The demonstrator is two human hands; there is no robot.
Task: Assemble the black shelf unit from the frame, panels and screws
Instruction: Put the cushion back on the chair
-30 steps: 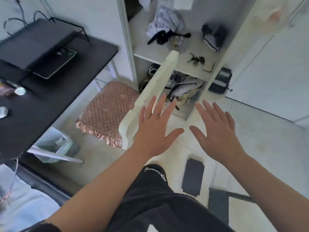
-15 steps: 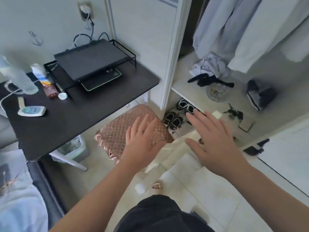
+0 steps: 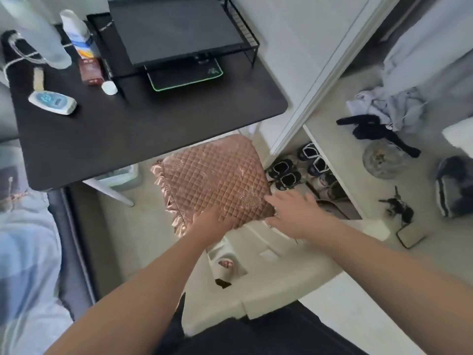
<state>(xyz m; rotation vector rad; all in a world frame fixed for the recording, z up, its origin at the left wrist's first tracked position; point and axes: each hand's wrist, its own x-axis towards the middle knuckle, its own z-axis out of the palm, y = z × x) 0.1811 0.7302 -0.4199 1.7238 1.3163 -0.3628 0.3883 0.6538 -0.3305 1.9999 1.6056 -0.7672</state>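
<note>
Both hands have come down nearer the chair: the left hand (image 3: 211,220) now lies on the near edge of the pink cushion (image 3: 215,175), and the right hand (image 3: 291,213) has drawn in to the cushion's near right corner, just above the white chair (image 3: 256,242) back. Each hand is spread flat with straight fingers and holds nothing.

The black shelf unit (image 3: 176,29) stands well beyond the fingertips and to their left, on the black desk (image 3: 153,129), its dark panel seated on the wire frame with a green-edged mat (image 3: 184,75) beneath it. No loose screws or spare panels show near either palm.

My guess is that the chair is about to be shifted to clear a way to the desk. To do that well, take the rigid chair back under the right palm instead of the cushion, which would likely slide. Lift, don't drag, and keep it off the shoes (image 3: 284,174) just past the right fingertips and off the desk edge beyond.

By count:
- two hands
- one shelf unit
- one chair
- one cushion
- one desk
- one mat
- four dark shoes that I can make out, with paler ones beside them too blurred to number
</note>
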